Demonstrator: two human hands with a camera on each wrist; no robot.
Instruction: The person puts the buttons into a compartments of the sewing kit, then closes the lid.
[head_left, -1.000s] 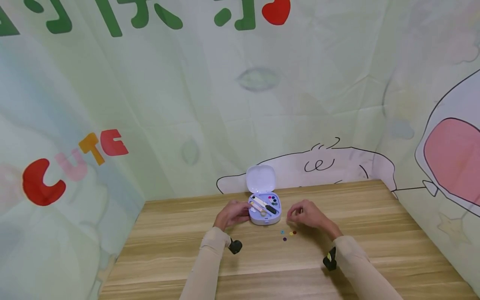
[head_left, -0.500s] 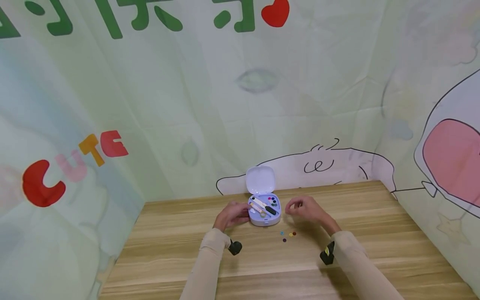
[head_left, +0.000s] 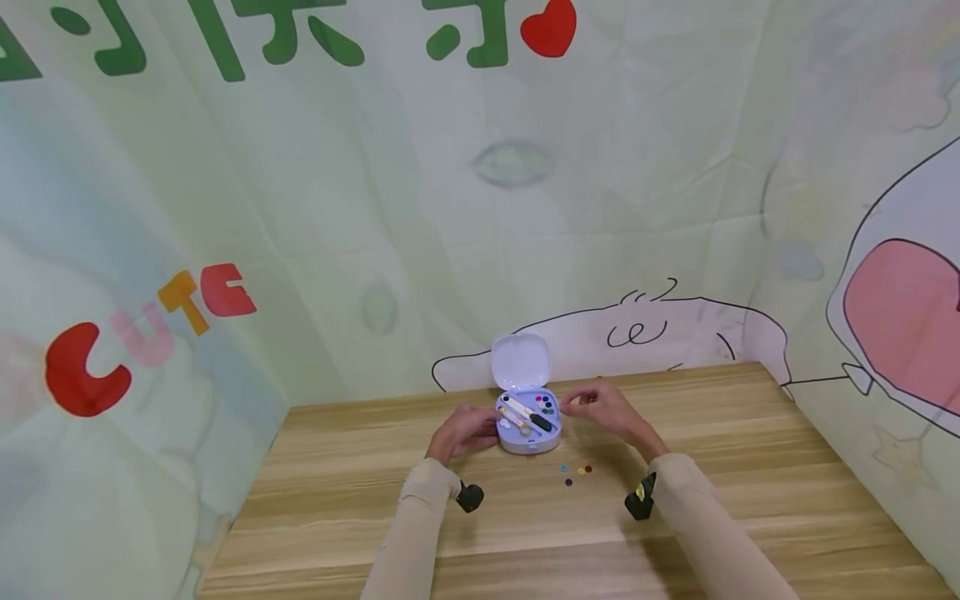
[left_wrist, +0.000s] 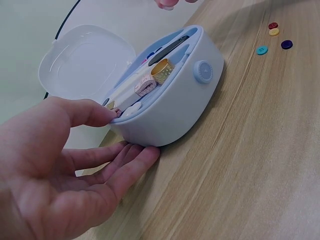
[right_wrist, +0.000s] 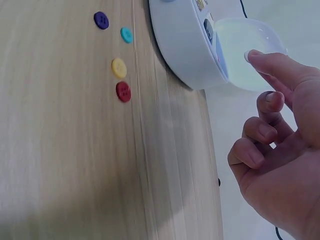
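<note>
A lidded sewing box (head_left: pixel 528 446), pale lilac in the head view, stands with its lid (head_left: pixel 521 362) raised. My left hand (head_left: pixel 465 431) grips its left side: the thumb lies on the rim, and the fingertips touch the lower wall in the left wrist view. Inside are a rolled tape measure (left_wrist: pixel 145 85), a gold thimble (left_wrist: pixel 162 71), a black-handled tool (head_left: pixel 540 422) and several small buttons (head_left: pixel 545 400). My right hand (head_left: pixel 611 408) is at the box's right edge, thumb extended and other fingers loosely bent. Nothing shows in it; the index fingertip is hidden in the right wrist view.
On the wooden table (head_left: pixel 360 500), in front of the box, lie a purple button (right_wrist: pixel 101 20), a turquoise button (right_wrist: pixel 126 35), a yellow button (right_wrist: pixel 119 68) and a red button (right_wrist: pixel 123 92). A printed cloth backdrop (head_left: pixel 420 208) rises behind the table.
My right hand has moved left and slightly away from me, up to the box's right edge. My left hand, the box and the loose buttons have stayed in place.
</note>
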